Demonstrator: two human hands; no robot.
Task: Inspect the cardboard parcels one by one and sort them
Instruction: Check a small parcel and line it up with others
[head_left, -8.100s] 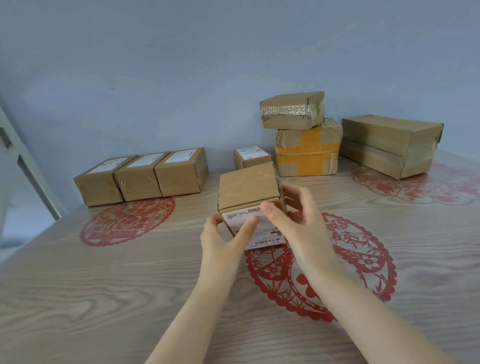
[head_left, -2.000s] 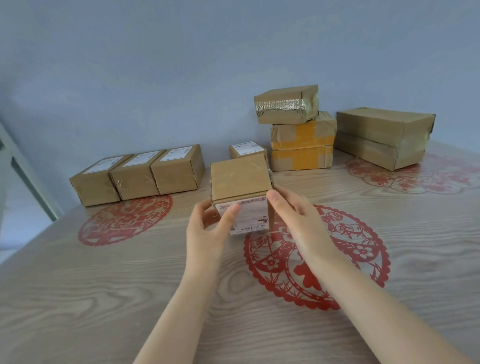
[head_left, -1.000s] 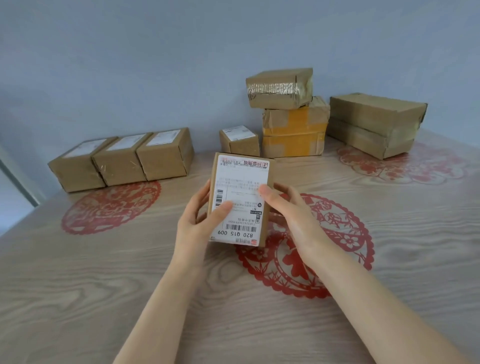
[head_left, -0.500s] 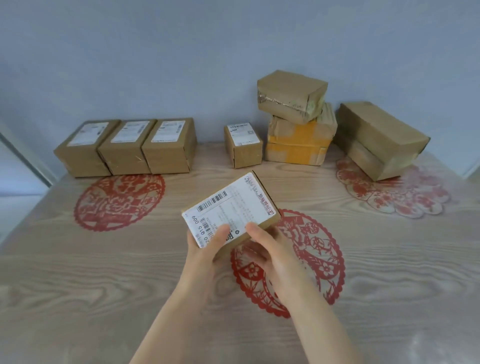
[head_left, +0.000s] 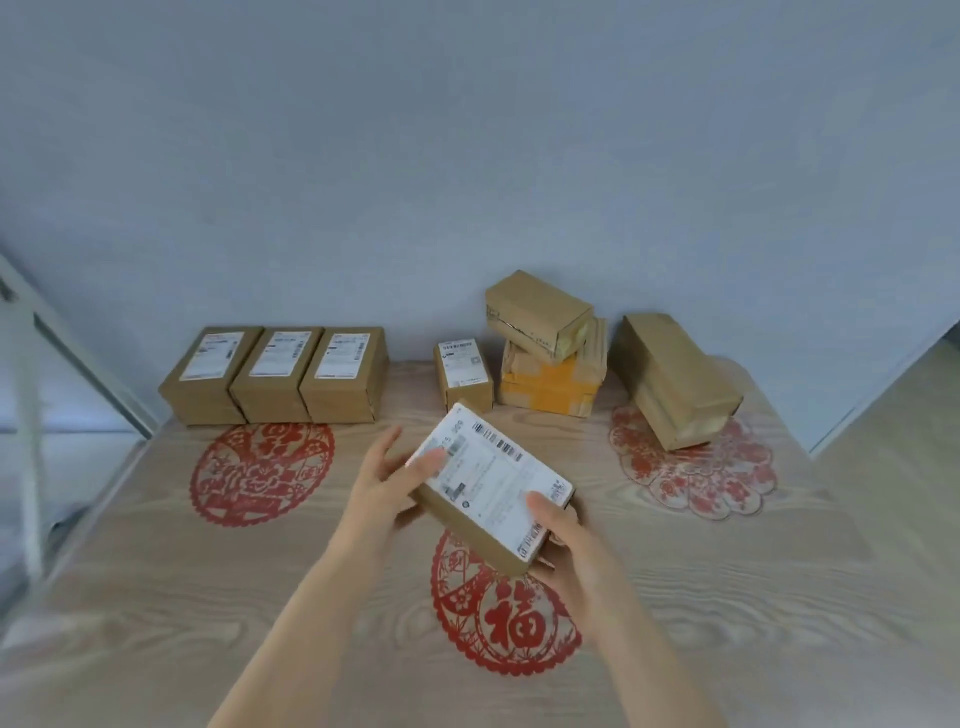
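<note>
Cardboard parcel (head_left: 488, 491) with a white shipping label on its upper face is held by both hands over the middle of the wooden table (head_left: 156, 597), as the head view shows. It is turned at an angle, so its long edge runs from upper left to lower right. The left hand (head_left: 382, 480) holds the far left end. Its thumb lies on the label, and the other fingers are spread and go behind the box, where their tips are partly hidden. The right hand (head_left: 569, 545) holds the near right end. Its thumb presses on the label near the edge, and its fingers are curled under the box and can not be seen fully. The cardboard parcel touches no other parcel and is over the middle red paper-cut (head_left: 506, 618).

At the back left, three labelled parcels (head_left: 272, 374) stand in a row, side against side, close to the wall (head_left: 467, 156) and just behind the left red paper-cut (head_left: 262, 470). Near the back centre stands a small parcel (head_left: 464, 376) with a label on top. Just beside it on the right is a yellow-taped parcel (head_left: 550, 389), and a tilted parcel (head_left: 537, 312) rests on top of that one. Further right, a long parcel (head_left: 672, 379) lies partly over the right red paper-cut (head_left: 696, 470). The print on the labels is too blurred to read.
</note>
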